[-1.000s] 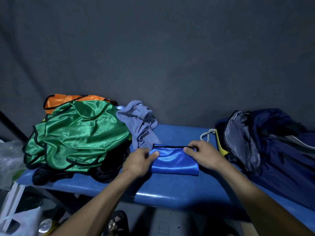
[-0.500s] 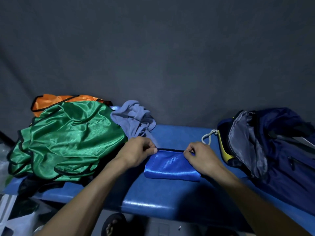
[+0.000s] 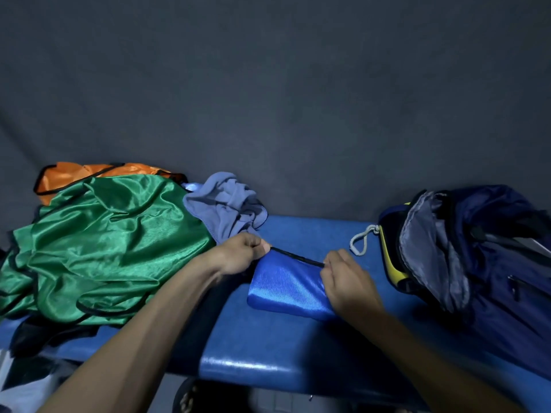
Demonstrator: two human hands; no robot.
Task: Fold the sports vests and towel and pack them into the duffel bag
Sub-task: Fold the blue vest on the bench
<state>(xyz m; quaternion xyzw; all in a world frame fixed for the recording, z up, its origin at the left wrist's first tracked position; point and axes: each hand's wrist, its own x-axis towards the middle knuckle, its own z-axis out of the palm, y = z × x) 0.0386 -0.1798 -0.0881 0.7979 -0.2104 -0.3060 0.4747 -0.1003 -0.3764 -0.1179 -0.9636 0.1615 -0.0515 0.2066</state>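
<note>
A folded shiny blue vest (image 3: 286, 286) with black trim lies on the blue bench (image 3: 298, 347). My left hand (image 3: 238, 256) pinches its far left corner, and my right hand (image 3: 346, 278) pinches its far right corner. A crumpled green vest (image 3: 101, 248) is heaped at the left, over an orange vest (image 3: 74, 174). A grey-blue towel (image 3: 226, 204) lies bunched behind my left hand. The open navy duffel bag (image 3: 477, 263) sits at the right, showing its grey lining.
A white drawstring loop (image 3: 362, 241) hangs from the bag's near end. Dark cloth (image 3: 44, 332) lies under the green vest. A grey wall rises behind the bench. A sandalled foot (image 3: 190, 397) and pale bags (image 3: 21, 391) are below the bench's front edge.
Both hands moved from resting on the folded blue vest's sides to pinching its far black-trimmed edge. The view shifted slightly left and closer.
</note>
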